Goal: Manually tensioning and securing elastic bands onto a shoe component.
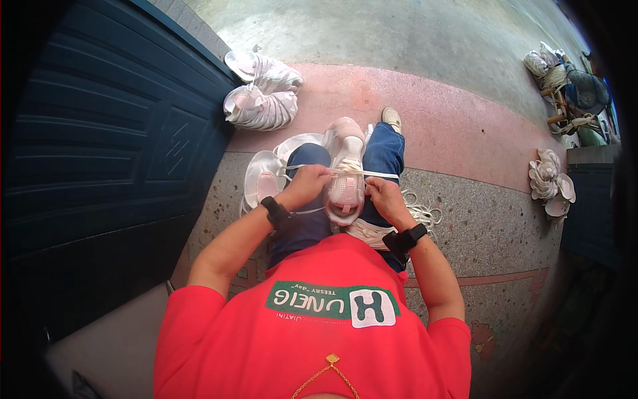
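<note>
A pale pink and white sneaker (345,189) lies between my knees, its toe pointing away from me. A flat white shoelace (377,175) runs across its upper and out past the right side. On the sneaker's left, my left hand (310,185) has its fingers closed on the lace, and loose lace trails toward my left knee. My right hand (387,199) is at the sneaker's right edge, thumb and fingers pinched together by the eyelets on the lace; its fingertips are partly hidden. Both wrists wear black bands.
White shoe parts (262,174) lie beside my left leg. A bundle of white laces (422,214) hangs by my right leg. Stacked pale shoe uppers (266,93) stand by the dark blue door (113,133). More shoe parts (551,179) and a cluttered wooden chair (565,100) are at right.
</note>
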Demonstrator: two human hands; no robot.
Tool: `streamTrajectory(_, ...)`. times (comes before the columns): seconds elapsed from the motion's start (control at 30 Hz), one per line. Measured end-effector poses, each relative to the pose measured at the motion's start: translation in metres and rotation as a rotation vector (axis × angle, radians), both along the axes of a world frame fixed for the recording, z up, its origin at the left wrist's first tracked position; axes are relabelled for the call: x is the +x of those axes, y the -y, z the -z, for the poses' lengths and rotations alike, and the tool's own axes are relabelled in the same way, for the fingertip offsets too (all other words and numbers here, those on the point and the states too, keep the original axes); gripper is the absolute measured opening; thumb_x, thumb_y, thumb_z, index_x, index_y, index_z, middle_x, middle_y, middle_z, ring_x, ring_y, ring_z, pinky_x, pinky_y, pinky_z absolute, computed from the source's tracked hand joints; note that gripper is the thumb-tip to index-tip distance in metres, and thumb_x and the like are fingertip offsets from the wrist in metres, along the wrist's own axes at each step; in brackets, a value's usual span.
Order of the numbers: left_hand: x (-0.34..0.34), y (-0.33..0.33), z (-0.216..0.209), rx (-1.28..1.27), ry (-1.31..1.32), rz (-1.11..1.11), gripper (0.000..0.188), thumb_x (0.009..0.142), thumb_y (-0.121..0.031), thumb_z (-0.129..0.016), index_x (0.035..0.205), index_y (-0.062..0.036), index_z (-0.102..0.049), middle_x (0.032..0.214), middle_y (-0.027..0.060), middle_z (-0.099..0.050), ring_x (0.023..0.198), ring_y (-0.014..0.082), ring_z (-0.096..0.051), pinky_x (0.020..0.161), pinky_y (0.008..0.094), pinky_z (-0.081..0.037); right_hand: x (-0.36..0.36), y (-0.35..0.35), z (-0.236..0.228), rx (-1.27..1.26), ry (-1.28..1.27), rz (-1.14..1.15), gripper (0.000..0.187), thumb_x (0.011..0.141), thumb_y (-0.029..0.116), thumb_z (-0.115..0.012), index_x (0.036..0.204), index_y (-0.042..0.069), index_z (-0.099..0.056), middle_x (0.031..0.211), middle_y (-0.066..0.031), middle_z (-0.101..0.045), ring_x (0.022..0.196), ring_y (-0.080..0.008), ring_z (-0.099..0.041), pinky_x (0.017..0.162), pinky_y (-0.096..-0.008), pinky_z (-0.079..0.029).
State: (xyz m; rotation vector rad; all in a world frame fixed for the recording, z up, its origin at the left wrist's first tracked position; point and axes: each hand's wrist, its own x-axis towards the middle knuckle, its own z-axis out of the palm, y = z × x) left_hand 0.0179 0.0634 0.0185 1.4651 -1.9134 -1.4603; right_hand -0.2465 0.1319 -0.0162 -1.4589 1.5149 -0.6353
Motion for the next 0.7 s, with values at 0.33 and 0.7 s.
streamTrajectory(0.33, -0.008, 0.001, -0.007, -0.593, 0.360, 0.125, 0.012, 0.090, -0.011, -0.066, 0.087, -0.0030, -0.075, 0.090, 0.0175, -0.069, 0.093, 0.0376, -0.059, 0.086, 0.0479, -0.048, 0.003, 0.010, 0.003, 0.039, -0.012, 0.115, 0.026, 0.098, 0.019, -0.057, 0.106, 0.000, -0.073, 0.090, -0.0200, -0.074, 0.088, -0.0368, -0.072, 0.080, -0.0430, -0.054)
streamTrajectory(0.7, -0.024, 0.001, -0.022, -0.767, 0.426, 0.270, 0.008, 0.085, -0.007, -0.064, 0.083, -0.0060, -0.072, 0.083, 0.0124, -0.063, 0.089, 0.0342, -0.057, 0.080, 0.0444, -0.049, 0.020, 0.013, -0.003, 0.051, -0.208, 0.219, 0.032, 0.101, 0.027, -0.053, 0.108, 0.003, -0.072, 0.096, -0.0236, -0.074, 0.095, -0.0436, -0.070, 0.085, -0.0520, -0.053)
